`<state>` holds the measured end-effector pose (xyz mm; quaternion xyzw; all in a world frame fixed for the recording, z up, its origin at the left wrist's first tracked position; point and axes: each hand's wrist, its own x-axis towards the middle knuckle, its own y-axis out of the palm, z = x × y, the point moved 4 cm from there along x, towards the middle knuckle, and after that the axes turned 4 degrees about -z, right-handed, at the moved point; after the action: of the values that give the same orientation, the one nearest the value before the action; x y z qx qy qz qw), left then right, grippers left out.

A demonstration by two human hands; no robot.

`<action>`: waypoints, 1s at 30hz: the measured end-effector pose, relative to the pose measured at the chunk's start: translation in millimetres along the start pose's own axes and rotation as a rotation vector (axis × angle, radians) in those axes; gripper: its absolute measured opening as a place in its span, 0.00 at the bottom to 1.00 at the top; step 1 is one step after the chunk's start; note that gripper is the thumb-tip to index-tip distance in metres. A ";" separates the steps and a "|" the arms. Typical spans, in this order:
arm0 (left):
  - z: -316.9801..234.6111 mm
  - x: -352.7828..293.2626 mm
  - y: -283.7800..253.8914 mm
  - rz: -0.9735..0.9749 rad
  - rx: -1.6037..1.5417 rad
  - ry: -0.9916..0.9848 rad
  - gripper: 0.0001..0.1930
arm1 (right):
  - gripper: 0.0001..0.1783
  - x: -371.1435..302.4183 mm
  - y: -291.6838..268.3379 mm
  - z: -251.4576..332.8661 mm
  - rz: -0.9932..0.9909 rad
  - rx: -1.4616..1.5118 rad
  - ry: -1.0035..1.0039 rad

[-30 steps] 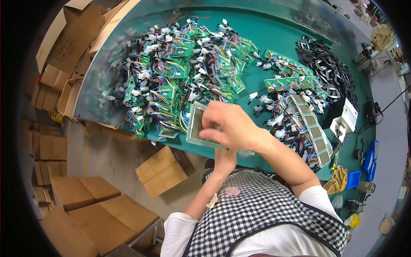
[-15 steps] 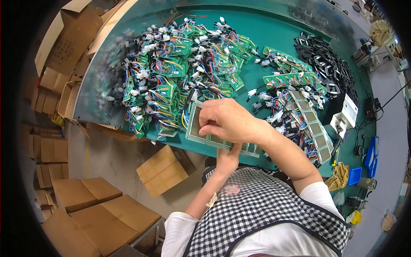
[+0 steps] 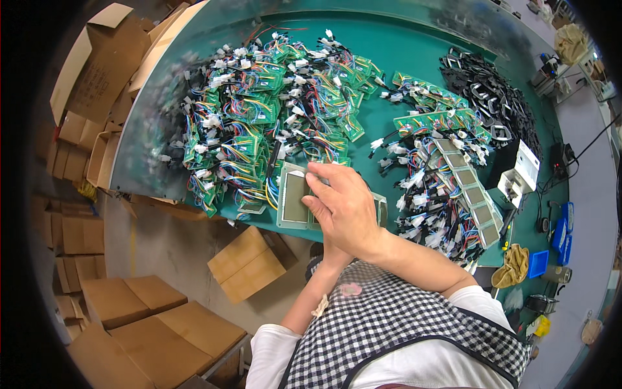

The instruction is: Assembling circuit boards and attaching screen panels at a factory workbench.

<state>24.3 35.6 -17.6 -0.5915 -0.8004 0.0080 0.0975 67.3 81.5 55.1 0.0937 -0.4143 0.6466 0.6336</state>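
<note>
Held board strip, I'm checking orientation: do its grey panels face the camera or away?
Toward the camera: a grey panel on the board strip shows left of the right hand.

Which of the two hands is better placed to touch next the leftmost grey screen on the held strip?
Probably the right hand: it lies over the strip, fingers beside that grey screen. The left hand is underneath, mostly hidden.

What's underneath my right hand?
Under your right hand is a strip of grey-faced panels, showing on both sides. Your left hand is there too, mostly covered; its grip and the strip's middle can't be seen.
</note>
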 end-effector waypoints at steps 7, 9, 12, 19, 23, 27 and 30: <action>-2.0 -6.7 -4.4 0.013 -0.102 -0.014 0.12 | 0.10 4.2 -1.1 -2.7 -0.069 0.086 -0.032; -1.0 -7.4 -5.4 0.019 -0.133 -0.020 0.12 | 0.07 10.8 3.0 -17.8 0.053 0.207 0.250; 2.0 -5.9 -10.8 0.026 -0.177 -0.031 0.12 | 0.06 14.7 1.7 -13.6 0.463 0.586 0.263; 38.5 19.0 -54.3 -0.201 -0.178 -0.321 0.12 | 0.07 -86.1 -6.8 -134.1 0.564 -0.266 0.491; -1.6 41.9 -53.4 -0.127 -0.198 -0.069 0.14 | 0.06 -156.9 23.7 -178.4 0.612 -0.637 0.568; -29.5 49.0 -67.6 0.023 0.077 0.015 0.17 | 0.19 -81.5 -24.9 -114.8 0.516 0.080 0.711; -43.4 54.5 -28.7 0.145 0.680 0.223 0.23 | 0.33 -23.7 -75.4 -75.5 0.208 1.353 0.945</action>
<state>-11.0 74.2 36.6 -0.5777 -0.6923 0.2160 0.3747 169.6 102.3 23.0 0.1342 0.3672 0.7825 0.4846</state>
